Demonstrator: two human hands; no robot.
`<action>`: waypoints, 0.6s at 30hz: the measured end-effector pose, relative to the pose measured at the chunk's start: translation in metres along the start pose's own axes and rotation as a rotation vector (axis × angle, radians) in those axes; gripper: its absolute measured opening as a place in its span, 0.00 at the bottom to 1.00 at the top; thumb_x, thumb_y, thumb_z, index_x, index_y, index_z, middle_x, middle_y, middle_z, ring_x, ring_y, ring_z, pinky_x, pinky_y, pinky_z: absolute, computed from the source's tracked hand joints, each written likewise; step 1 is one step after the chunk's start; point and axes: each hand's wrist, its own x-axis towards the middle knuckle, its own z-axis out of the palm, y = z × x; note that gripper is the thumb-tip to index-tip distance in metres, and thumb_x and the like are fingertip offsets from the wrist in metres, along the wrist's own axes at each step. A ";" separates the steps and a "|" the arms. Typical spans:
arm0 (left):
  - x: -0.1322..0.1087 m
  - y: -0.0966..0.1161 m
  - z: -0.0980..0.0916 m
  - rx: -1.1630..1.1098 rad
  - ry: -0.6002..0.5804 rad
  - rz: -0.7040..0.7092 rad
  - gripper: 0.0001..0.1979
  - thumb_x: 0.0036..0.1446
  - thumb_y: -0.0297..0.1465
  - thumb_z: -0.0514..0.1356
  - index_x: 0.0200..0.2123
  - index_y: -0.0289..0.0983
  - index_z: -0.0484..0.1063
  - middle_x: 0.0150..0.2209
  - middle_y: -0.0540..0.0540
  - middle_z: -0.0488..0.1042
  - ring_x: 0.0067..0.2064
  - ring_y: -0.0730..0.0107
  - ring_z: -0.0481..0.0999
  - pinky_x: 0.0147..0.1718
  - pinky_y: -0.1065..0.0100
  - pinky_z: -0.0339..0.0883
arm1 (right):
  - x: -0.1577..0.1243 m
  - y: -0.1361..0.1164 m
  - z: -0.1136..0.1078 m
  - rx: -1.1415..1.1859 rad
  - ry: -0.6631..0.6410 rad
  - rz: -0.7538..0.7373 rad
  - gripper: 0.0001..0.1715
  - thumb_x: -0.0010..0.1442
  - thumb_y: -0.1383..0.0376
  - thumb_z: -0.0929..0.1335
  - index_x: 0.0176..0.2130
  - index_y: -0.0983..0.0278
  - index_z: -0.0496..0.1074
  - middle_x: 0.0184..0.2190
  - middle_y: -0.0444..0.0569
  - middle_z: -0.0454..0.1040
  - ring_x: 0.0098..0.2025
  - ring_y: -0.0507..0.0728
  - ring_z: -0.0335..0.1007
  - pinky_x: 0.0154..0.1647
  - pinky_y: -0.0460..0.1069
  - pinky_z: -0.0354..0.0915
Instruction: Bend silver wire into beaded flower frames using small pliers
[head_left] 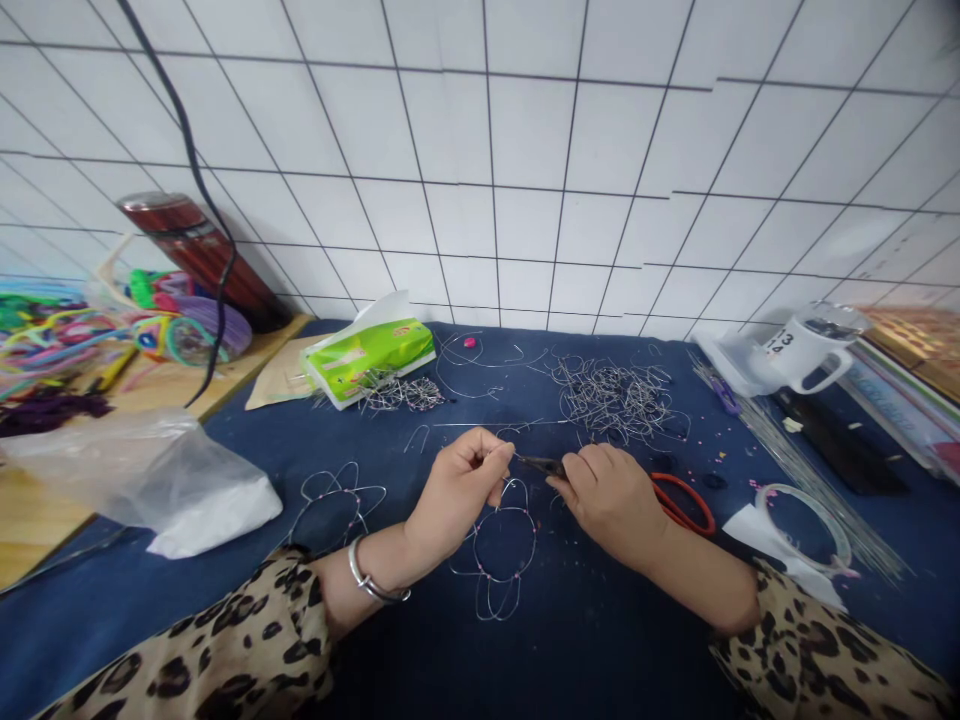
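Matt cloth under bright metal and slick plastic

Table cover [615, 620]: dark blue cloth, matt. Wire flower [535, 540]: bare metal, smooth, silvery. Wire tangle [619, 397]: metal, duller sheen. Pliers [544, 465]: dark metal nose; red handles [679, 480] smooth, plastic-looking. Tissue pack [371, 362]: glossy plastic film; tissue [382, 309] matt paper. Bag [142, 460]: clear plastic, crinkled. Flask [202, 255]: glossy, metallic-looking. Board [37, 510]: wood, smooth. Mug [796, 350]: glossy white, plastic or ceramic, cannot tell. Bracelet [358, 568]: polished metal.

Hands [456, 487]: 2
Pliers [546, 466]: 1
Wire flowers [490, 577]: 2
Wire tangles [619, 398]: 2
Mug [806, 347]: 1
Flask [211, 262]: 1
Tissue pack [371, 358]: 1
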 end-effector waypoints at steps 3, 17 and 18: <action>0.001 -0.001 0.000 -0.015 -0.004 -0.010 0.12 0.58 0.36 0.56 0.26 0.35 0.63 0.16 0.55 0.63 0.19 0.81 0.59 0.22 0.75 0.57 | 0.000 0.000 -0.001 0.005 -0.012 -0.002 0.14 0.63 0.59 0.59 0.35 0.66 0.67 0.28 0.50 0.64 0.33 0.56 0.58 0.35 0.52 0.56; 0.000 0.002 -0.003 0.054 -0.001 0.105 0.11 0.59 0.34 0.55 0.26 0.35 0.62 0.17 0.55 0.63 0.20 0.80 0.61 0.23 0.75 0.57 | 0.001 -0.009 -0.003 0.294 -0.102 0.149 0.15 0.63 0.58 0.59 0.29 0.65 0.64 0.27 0.47 0.66 0.30 0.53 0.61 0.32 0.48 0.56; 0.000 0.002 -0.003 0.062 -0.002 0.110 0.11 0.59 0.35 0.55 0.26 0.36 0.62 0.16 0.55 0.63 0.20 0.80 0.61 0.23 0.75 0.57 | 0.001 -0.010 -0.003 0.328 -0.113 0.165 0.15 0.63 0.58 0.60 0.29 0.64 0.63 0.27 0.46 0.66 0.30 0.52 0.61 0.32 0.48 0.56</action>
